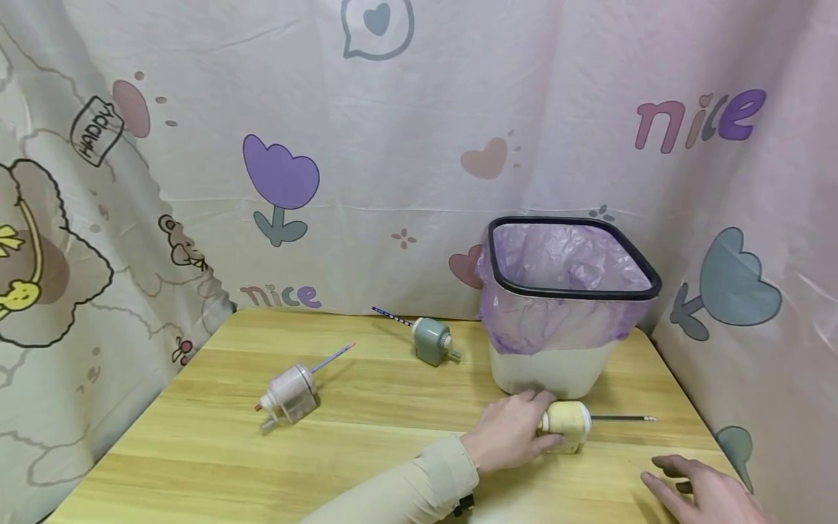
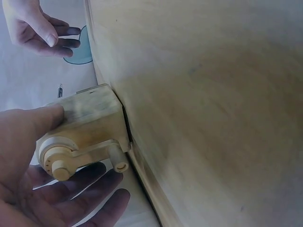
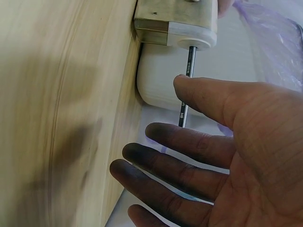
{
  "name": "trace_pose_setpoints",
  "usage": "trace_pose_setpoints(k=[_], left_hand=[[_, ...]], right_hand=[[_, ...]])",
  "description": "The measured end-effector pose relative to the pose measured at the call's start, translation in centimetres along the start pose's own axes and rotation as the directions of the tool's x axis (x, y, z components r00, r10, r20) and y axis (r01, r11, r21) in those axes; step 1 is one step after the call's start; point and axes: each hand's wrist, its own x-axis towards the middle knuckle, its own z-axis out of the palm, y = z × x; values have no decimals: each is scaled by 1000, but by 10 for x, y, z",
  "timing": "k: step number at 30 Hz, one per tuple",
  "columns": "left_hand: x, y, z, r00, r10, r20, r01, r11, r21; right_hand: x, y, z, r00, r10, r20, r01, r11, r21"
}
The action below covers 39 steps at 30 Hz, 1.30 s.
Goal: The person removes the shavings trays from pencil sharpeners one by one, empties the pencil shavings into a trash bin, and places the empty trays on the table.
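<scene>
A yellow crank pencil sharpener (image 1: 568,427) stands on the table in front of the bin, a dark pencil (image 1: 622,418) sticking out of it to the right. My left hand (image 1: 512,431) holds its crank end, thumb on the near side and fingers on the far side. The left wrist view shows the crank handle (image 2: 118,160) beside the loosely bent fingers (image 2: 90,196). My right hand (image 1: 710,491) hovers near the table's right edge, fingers spread and holding nothing. In the right wrist view its thumb appears close to the pencil (image 3: 183,109); whether they touch I cannot tell.
A white bin (image 1: 546,371) with a purple liner (image 1: 533,327) and black rim stands at the back right. A pink sharpener (image 1: 291,393) holding a blue pencil (image 1: 332,357) is on the left. Behind, a green sharpener (image 1: 430,342) holds a patterned pencil (image 1: 391,316).
</scene>
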Motion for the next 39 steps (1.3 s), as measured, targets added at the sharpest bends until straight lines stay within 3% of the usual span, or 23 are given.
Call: trace_pose_setpoints(k=[15,26,39], left_hand=[[-9,-6,-5,999,0,32,2,998,-70],[-23,-23,-10,999,-12,32,16,991,-130],[-46,-45,-21,999,-37,16,39,979,-198]], right_hand=[[4,-11,-1,1000,-15,18,15,1000,-23],[10,-20,4,999,-36,33,38,998,-47],[10,-48,10,994,-110,-27,108,993,-55]])
